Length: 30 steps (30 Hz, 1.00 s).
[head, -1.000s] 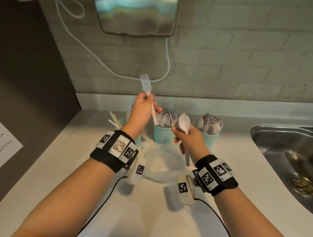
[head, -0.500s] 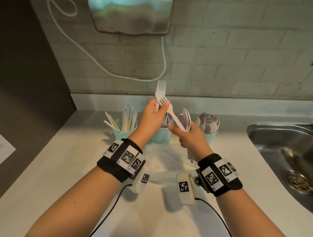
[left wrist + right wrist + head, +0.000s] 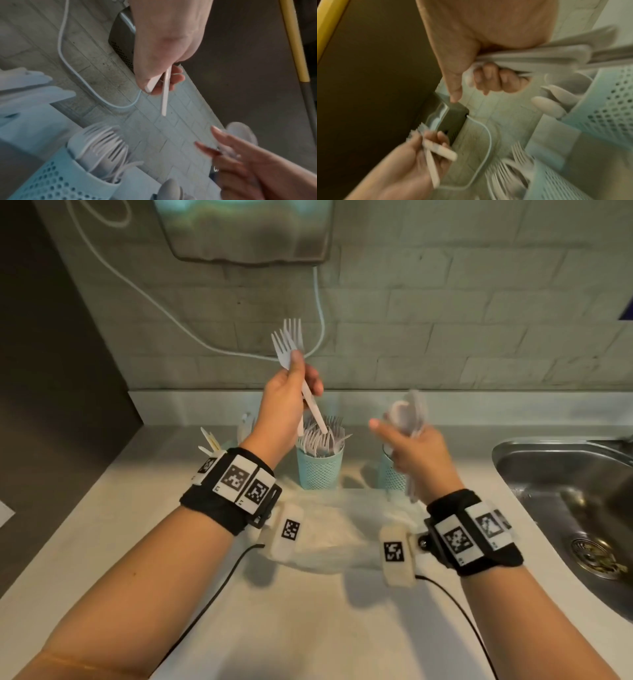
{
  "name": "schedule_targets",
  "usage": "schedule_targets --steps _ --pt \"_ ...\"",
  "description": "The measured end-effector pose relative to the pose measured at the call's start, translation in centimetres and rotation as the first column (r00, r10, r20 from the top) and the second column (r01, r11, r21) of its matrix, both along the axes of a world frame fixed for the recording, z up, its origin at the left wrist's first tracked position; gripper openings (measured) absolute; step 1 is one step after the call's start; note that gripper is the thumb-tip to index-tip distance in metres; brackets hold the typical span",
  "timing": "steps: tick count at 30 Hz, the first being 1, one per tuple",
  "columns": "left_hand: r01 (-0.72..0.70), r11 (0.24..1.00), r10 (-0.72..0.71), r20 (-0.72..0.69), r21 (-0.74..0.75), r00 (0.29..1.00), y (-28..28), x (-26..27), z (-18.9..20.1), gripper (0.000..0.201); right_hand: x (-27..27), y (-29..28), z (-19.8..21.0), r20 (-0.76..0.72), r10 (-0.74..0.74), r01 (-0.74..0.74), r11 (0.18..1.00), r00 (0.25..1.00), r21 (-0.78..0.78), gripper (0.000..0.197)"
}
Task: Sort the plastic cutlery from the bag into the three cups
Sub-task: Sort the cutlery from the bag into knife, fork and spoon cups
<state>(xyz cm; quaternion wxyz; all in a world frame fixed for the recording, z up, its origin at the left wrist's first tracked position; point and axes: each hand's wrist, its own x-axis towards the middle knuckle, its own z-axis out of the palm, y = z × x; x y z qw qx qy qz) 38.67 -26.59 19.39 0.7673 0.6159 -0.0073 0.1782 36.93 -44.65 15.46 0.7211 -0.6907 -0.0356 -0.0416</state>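
My left hand [image 3: 291,392] holds two white plastic forks [image 3: 287,344] upright, tines up, handles pointing down over the middle teal cup [image 3: 319,470] full of forks. In the left wrist view the two fork handles [image 3: 163,86] cross under my fingers. My right hand [image 3: 414,446] grips a bundle of spoons [image 3: 407,414], thumb stretched out left, in front of the right teal cup [image 3: 390,474]. The right wrist view shows the bundle [image 3: 530,56] clamped in my curled fingers. The left teal cup is mostly hidden by my left wrist; white knives [image 3: 210,440] stick out. The clear plastic bag [image 3: 342,529] lies flat before the cups.
A steel sink [image 3: 568,501] is set into the counter at right. A white cable [image 3: 318,313] hangs on the brick wall from a metal box [image 3: 246,231]. A dark panel [image 3: 51,354] bounds the left side.
My left hand took a second fork from the right hand and lifted both forks. The right hand drew away rightwards with its spoons.
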Motion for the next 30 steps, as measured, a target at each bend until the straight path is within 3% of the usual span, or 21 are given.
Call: schedule_targets --steps 2,5,8,9,12,14,16,18,21,23,27,30 --pt "0.069 0.993 -0.067 0.025 -0.095 0.997 0.4 0.6 -0.1 0.041 0.5 -1.4 1.7 0.095 -0.139 0.131 0.988 0.986 0.087 0.015" --pt "0.082 0.994 -0.083 -0.008 -0.068 0.997 0.0 1.3 -1.4 0.039 2.2 -3.0 3.7 0.24 -0.245 0.194 0.956 0.939 0.219 0.019" --pt "0.127 0.99 -0.127 0.003 -0.069 0.992 -1.1 2.2 -3.1 0.034 4.4 -3.7 3.8 0.258 -0.251 0.188 0.951 0.933 0.245 0.05" --pt "0.12 0.993 -0.119 0.01 -0.024 0.993 -1.5 2.4 -3.7 0.031 4.9 -3.7 3.5 0.254 -0.24 0.185 0.958 0.937 0.22 0.049" --pt "0.064 0.981 -0.069 0.023 0.181 0.997 -2.3 2.7 -5.5 0.027 6.2 -3.7 1.8 0.215 -0.219 0.198 0.974 0.952 0.114 0.014" --pt "0.033 0.952 -0.051 0.049 0.306 0.998 -2.5 2.9 -6.7 0.027 6.7 -3.7 0.6 0.19 -0.181 0.172 0.983 0.965 0.066 0.012" --pt "-0.055 0.875 -0.011 0.133 0.481 0.991 -2.4 3.2 -8.1 0.026 6.9 -3.6 -0.5 0.13 -0.128 0.12 0.99 0.983 0.069 0.011" --pt "-0.189 0.738 0.051 0.226 0.648 0.973 -2.3 3.5 -9.1 0.028 6.9 -3.6 -1.4 0.08 -0.099 0.096 0.994 0.992 0.042 0.009" --pt "-0.292 0.606 0.12 0.278 0.74 0.953 -1.9 3.7 -9.7 0.041 7.0 -3.5 -2.1 0.077 -0.1 0.102 0.995 0.992 -0.024 0.007" --pt "-0.276 0.625 0.164 0.223 0.73 0.961 -1.4 3.5 -9.7 0.04 7.1 -3.6 -2.0 0.083 -0.095 0.098 0.995 0.992 -0.037 0.003" --pt "-0.24 0.748 0.216 0.115 0.619 0.97 -1.6 2.4 -8.8 0.027 6.8 -3.7 -1.9 0.113 -0.116 0.122 0.992 0.987 -0.04 0.008" --pt "-0.224 0.743 0.23 0.074 0.631 0.97 -1.8 2.0 -9.2 0.029 6.5 -3.3 -1.8 0.151 -0.174 0.175 0.985 0.973 0.007 0.01"
